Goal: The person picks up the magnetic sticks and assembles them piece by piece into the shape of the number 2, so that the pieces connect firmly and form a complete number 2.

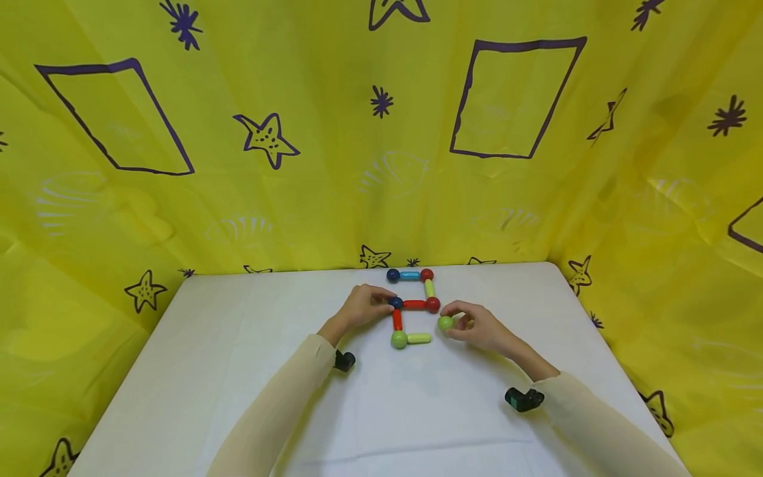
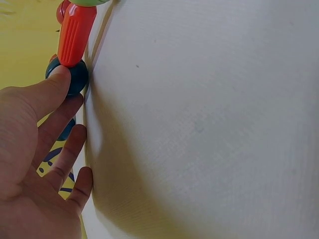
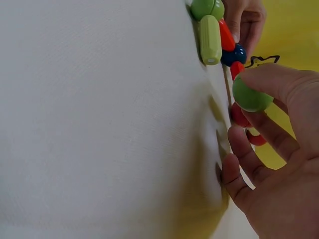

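Note:
A joined zigzag of balls and rods lies on the table. My left hand [image 1: 362,306] pinches its middle dark blue ball [image 2: 78,79] between thumb and index finger. From that ball one red rod [image 1: 414,305] runs to a red ball [image 1: 433,305], and another red rod [image 2: 77,35] runs to a green ball [image 1: 399,340]. A light green rod [image 3: 211,41] sticks out of this green ball, its other end free. Just right of that end, my right hand [image 1: 481,326] holds a loose green ball [image 3: 251,96] by thumb and index finger, apart from the rod.
The chain's far part has a light green rod [image 1: 430,289], a red ball [image 1: 426,274], a light blue rod [image 1: 410,275] and a dark blue ball [image 1: 393,275], near the back edge. A yellow patterned curtain [image 1: 322,199] surrounds the white table [image 1: 238,351].

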The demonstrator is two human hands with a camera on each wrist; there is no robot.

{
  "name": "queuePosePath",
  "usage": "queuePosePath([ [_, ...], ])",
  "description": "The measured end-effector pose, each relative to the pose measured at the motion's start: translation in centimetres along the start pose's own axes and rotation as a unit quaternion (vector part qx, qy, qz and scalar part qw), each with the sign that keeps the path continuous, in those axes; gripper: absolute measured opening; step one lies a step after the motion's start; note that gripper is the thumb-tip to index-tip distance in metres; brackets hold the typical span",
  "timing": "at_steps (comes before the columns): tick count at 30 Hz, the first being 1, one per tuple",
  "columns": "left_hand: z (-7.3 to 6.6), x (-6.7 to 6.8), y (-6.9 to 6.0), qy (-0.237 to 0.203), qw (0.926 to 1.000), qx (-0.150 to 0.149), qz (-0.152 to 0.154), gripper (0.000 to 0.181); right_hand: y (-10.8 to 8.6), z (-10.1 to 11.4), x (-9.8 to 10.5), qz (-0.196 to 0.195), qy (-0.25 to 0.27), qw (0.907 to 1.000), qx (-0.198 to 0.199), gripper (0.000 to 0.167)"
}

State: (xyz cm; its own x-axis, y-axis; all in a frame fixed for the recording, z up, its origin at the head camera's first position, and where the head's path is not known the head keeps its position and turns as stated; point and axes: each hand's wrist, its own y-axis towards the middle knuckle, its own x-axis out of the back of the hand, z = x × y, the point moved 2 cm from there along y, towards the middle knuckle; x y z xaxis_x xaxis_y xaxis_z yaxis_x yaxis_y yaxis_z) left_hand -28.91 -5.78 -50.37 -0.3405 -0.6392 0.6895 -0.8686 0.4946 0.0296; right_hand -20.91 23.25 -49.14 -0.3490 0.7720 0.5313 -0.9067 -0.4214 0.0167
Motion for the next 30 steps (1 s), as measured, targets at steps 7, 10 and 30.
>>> queuePosePath([
  [7,-0.09,-0.08,0.01,0.001,1.0000,-0.004,-0.004,0.029,-0.10,-0.15,-0.63,0.009,-0.020,0.9998,0.005,0.031],
  [10,-0.17,-0.05,-0.05,-0.001,1.0000,-0.002,-0.005,0.029,-0.13,-0.21,-0.78,0.011,-0.029,0.9995,-0.002,0.031],
  [30,-0.41,-0.19,-0.17,-0.008,0.9999,-0.007,-0.008,0.028,-0.27,-0.47,-0.92,0.021,-0.065,0.9977,-0.008,0.032],
])
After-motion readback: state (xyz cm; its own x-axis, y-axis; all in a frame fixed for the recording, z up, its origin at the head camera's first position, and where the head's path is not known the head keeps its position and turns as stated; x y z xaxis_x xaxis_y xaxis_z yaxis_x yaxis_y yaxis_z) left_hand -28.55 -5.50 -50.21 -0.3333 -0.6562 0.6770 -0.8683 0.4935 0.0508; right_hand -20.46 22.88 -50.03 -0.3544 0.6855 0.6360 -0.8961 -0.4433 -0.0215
